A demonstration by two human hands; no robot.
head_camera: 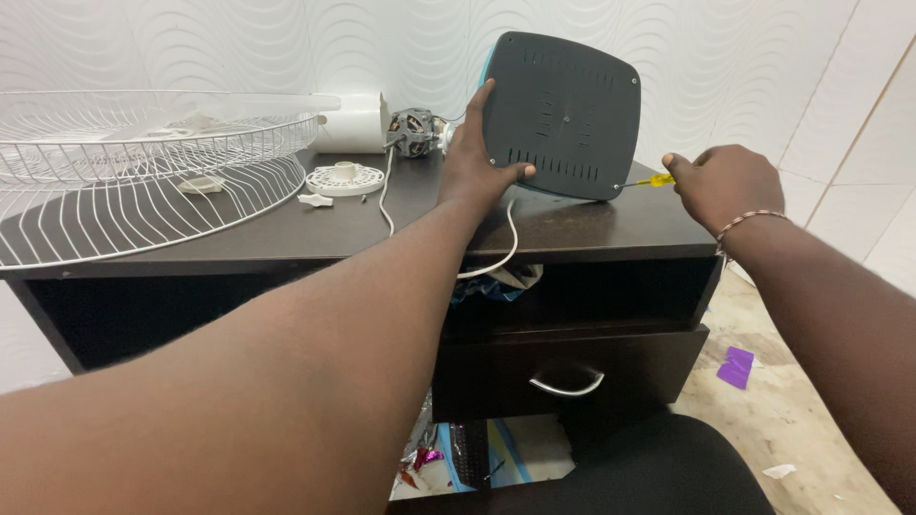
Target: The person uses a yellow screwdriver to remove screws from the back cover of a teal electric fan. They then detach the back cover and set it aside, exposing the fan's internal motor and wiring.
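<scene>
A dark grey fan base [563, 114] stands tipped on edge at the upper middle of the frame, on a dark table [592, 229]. The left hand [477, 162] steadies it, fingers spread flat against its underside. At its lower right corner, the right hand [725, 186] is curled tight around a yellow-handled screwdriver [651, 180]; white fan grilles [143, 162] lie at upper left.
</scene>
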